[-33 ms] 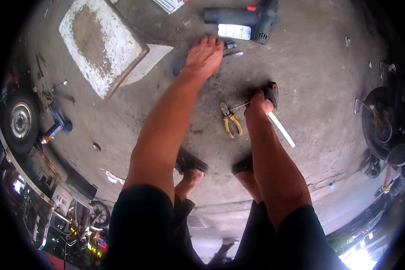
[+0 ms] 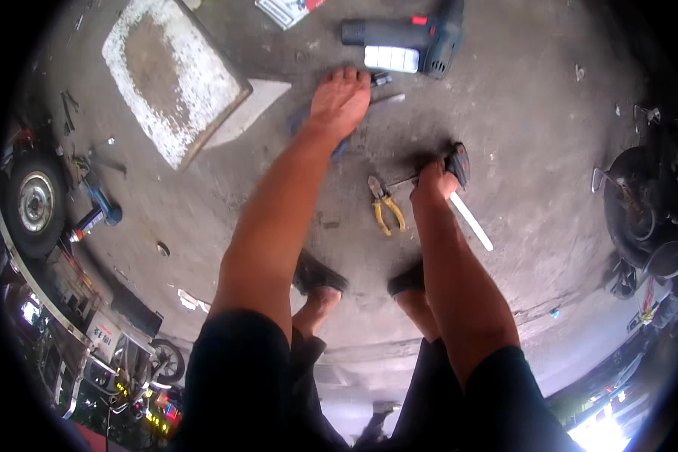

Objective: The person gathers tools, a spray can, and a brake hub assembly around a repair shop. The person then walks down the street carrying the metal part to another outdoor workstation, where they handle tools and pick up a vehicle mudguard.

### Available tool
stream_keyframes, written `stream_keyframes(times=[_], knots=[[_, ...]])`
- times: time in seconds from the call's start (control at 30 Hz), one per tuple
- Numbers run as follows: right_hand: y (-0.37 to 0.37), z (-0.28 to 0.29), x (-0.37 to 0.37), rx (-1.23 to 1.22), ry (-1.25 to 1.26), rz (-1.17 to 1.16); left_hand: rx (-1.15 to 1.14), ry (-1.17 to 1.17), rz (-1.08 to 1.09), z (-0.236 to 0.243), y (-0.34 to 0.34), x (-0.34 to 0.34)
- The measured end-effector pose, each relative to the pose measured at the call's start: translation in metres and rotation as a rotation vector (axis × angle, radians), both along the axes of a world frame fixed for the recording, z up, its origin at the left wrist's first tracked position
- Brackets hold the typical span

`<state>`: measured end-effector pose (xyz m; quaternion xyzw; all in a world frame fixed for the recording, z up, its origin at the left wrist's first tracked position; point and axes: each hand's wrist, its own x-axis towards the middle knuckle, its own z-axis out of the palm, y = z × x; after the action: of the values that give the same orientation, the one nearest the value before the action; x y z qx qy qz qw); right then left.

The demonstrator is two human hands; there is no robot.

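My right hand (image 2: pixel 435 182) curls right of yellow-handled pliers (image 2: pixel 382 193), hold unclear; my left hand (image 2: pixel 341 99) curls farther off, grip hidden.

could pass easy over bare floor (image 2: pixel 539 143) well right of right hand (image 2: pixel 434 183), but gets blocked leftward by pliers (image 2: pixel 385 208), ahead by power tool (image 2: pixel 438 45)

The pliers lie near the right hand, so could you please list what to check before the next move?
1. Pliers out of both hands: ok, lying on the floor.
2. Floor beside the right hand free of tools: not ok, pliers there.
3. Left hand's hold on anything beneath: cannot tell, hidden.
4. Right hand's full grip: cannot tell, partly hidden.
5. Shoes away from the pliers: ok, apart.
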<state>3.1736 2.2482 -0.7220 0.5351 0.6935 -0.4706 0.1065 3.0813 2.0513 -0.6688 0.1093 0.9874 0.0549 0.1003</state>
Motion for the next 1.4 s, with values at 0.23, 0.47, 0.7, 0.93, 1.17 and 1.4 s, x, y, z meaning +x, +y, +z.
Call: stream_keyframes(times=[0.23,0.47,0.7,0.93,1.17,1.4], knots=[[0.057,0.064,-0.013,-0.186,0.45,0.3,0.704,-0.654,0.838,0.058,0.001,0.049],[-0.001,0.141,-0.056,-0.107,0.391,0.659,1.777,-0.785,1.715,0.174,0.019,0.2],[-0.048,0.254,-0.043,-0.211,0.321,0.941,2.075,-0.575,1.764,0.259,0.01,0.283],[-0.095,0.438,0.028,-0.413,0.039,0.997,2.199,-0.501,1.714,0.417,-0.042,0.317],[-0.149,0.611,0.016,-0.552,0.113,0.913,2.365,-0.286,1.537,0.548,-0.117,0.33],[-0.196,0.652,-0.028,-0.318,0.073,1.163,2.307,-0.088,1.637,0.64,-0.22,0.329]])
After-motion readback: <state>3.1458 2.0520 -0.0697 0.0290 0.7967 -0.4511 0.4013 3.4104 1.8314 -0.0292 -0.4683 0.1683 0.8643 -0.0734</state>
